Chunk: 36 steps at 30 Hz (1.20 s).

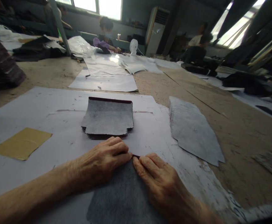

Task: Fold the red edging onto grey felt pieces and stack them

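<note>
A grey-backed fabric piece [124, 196] lies before me on white paper, its far edge showing a narrow dark fold. My left hand [105, 158] has its fingers curled and its thumb pressed on that folded edge. Close beside it, my right hand [160, 175] pinches the same edge between thumb and fingers. Both hands cover much of the far edge. Just beyond them sits a stack of grey fabric pieces [109, 116] with dark folded top edges and notched lower corners. To the right, a fanned pile of grey pieces [193, 127] lies flat.
A yellowish sheet [21, 143] rests at left on the white paper [63, 149]. More white sheets [105, 82] lie farther back. A dark stack [2, 65] stands at far left, near a metal post [61, 28]. Across the table a person [106, 37] sits near a small white fan [133, 46].
</note>
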Motion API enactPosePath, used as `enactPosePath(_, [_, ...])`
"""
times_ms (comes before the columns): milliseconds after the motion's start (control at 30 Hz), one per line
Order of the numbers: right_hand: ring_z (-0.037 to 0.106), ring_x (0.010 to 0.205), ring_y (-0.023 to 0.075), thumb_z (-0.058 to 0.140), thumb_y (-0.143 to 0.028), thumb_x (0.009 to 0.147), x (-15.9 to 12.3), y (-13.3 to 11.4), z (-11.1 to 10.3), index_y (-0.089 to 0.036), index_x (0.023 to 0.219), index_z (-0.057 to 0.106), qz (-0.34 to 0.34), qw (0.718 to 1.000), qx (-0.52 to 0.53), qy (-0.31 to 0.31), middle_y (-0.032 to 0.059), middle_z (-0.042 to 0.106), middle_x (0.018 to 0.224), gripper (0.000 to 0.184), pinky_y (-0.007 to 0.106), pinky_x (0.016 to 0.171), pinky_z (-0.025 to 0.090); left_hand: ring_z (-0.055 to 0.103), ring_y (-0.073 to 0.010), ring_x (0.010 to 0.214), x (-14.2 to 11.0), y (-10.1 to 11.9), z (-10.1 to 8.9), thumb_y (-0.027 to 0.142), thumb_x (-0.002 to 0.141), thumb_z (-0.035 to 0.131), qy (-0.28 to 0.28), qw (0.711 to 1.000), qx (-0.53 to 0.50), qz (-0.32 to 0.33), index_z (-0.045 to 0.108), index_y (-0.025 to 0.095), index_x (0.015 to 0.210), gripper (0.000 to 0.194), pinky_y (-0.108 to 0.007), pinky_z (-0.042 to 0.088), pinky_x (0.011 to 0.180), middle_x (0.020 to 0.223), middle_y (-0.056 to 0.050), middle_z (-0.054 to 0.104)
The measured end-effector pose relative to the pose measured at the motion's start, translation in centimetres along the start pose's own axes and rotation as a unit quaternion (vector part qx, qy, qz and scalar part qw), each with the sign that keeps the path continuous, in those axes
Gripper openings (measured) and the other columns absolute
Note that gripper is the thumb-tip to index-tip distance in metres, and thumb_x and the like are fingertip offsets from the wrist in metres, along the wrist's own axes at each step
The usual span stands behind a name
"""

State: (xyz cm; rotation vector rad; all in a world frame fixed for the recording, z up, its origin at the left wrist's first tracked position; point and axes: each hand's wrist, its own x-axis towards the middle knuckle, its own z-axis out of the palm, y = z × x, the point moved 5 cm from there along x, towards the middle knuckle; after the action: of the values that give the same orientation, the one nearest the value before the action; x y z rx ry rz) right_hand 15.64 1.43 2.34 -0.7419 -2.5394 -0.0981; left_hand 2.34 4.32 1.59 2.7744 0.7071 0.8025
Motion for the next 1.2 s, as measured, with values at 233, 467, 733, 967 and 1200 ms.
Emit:
enactPosePath(233, [0.05,0.086,0.0202,0.035,0.001,0.082,-0.3,0.9,0.2,-0.002,0.115,0.051,0.023,0.998,0.058,0.011,0.0128,0.058,0.095,0.037,0.035,0.076,0.051,0.047,-0.0161,0.082,-1.6,-0.7,-1.3,-0.003,0.081,0.037,0.005,1.0,0.008,-0.009,0.052,0.012,0.106,0.033,-0.03,0.045,0.072,0.09,-0.008,0.054])
enactPosePath(467, [0.049,0.085,0.021,0.033,0.001,0.077,0.5,0.6,0.6,-0.004,0.119,0.048,0.019,0.994,0.026,-0.101,0.0124,0.056,0.096,0.045,0.037,0.076,0.05,0.047,-0.017,0.081,-1.3,-0.5,-1.2,0.001,0.084,0.034,-0.005,0.999,0.038,-0.005,0.053,0.01,0.104,0.03,-0.032,0.045,0.072,0.086,-0.009,0.054])
enactPosePath(733, [0.043,0.064,0.0173,0.032,-0.002,0.08,3.3,0.2,0.9,-0.007,0.083,0.06,-0.084,0.992,-0.006,-0.095,0.0078,0.053,0.074,0.029,0.031,0.056,0.042,0.048,-0.0173,0.08,-1.3,-0.9,-1.2,0.0,0.078,0.036,0.006,1.0,0.016,-0.021,0.055,0.01,0.1,0.031,-0.033,0.045,0.073,0.086,-0.009,0.055])
enactPosePath(967, [0.043,0.077,0.0194,0.035,-0.003,0.082,2.5,1.4,2.4,0.0,0.109,0.052,-0.063,0.992,0.087,-0.064,0.0117,0.052,0.086,0.032,0.033,0.065,0.045,0.05,-0.0171,0.078,-2.6,0.8,-2.9,0.003,0.076,0.039,0.026,0.996,-0.015,-0.078,0.054,0.013,0.103,0.032,-0.033,0.045,0.071,0.089,-0.008,0.055])
enactPosePath(1200, [0.044,0.085,0.0209,0.038,-0.007,0.081,2.9,2.0,2.9,-0.009,0.127,0.039,-0.017,0.984,0.125,-0.128,0.0096,0.047,0.092,0.046,0.036,0.069,0.047,0.055,-0.0189,0.071,-2.9,4.0,-2.4,0.011,0.084,0.032,-0.051,0.992,0.091,-0.072,0.054,0.009,0.099,0.027,-0.035,0.047,0.067,0.081,-0.009,0.061])
